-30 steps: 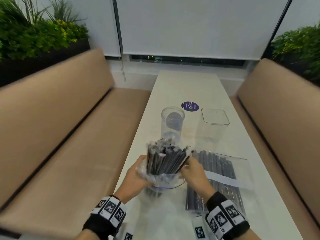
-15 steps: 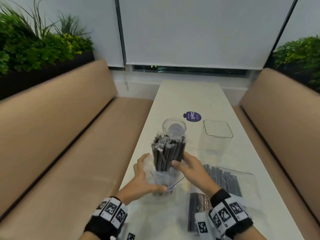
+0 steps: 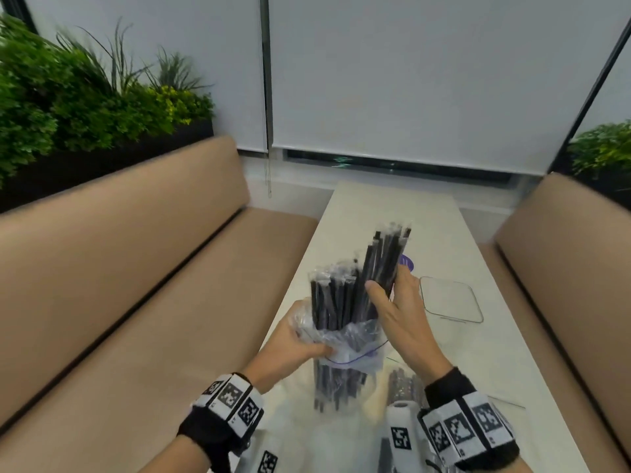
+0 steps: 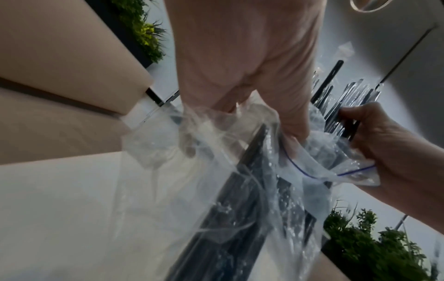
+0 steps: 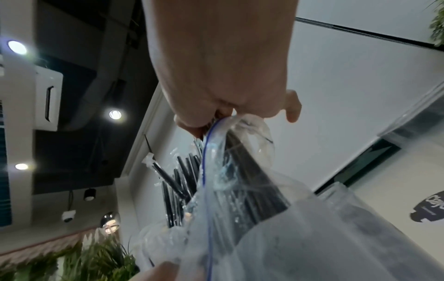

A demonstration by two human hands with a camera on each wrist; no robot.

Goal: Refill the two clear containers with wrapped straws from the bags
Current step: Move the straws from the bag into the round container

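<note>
White surface (image 3: 478, 363) between tan benches: my left hand (image 3: 290, 343) grips the bag (image 3: 345, 339); my right hand (image 3: 399, 305) clamps upright straws (image 3: 382, 264) above it. Beyond the bag sits the square container (image 3: 450, 302), nearer my right.

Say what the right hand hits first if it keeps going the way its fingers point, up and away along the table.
Probably nothing soon. The right hand grips a bunch of straws pointing up and away; beyond their tips only the table and blind show. The square container sits off to its right. Depth is unclear.
</note>
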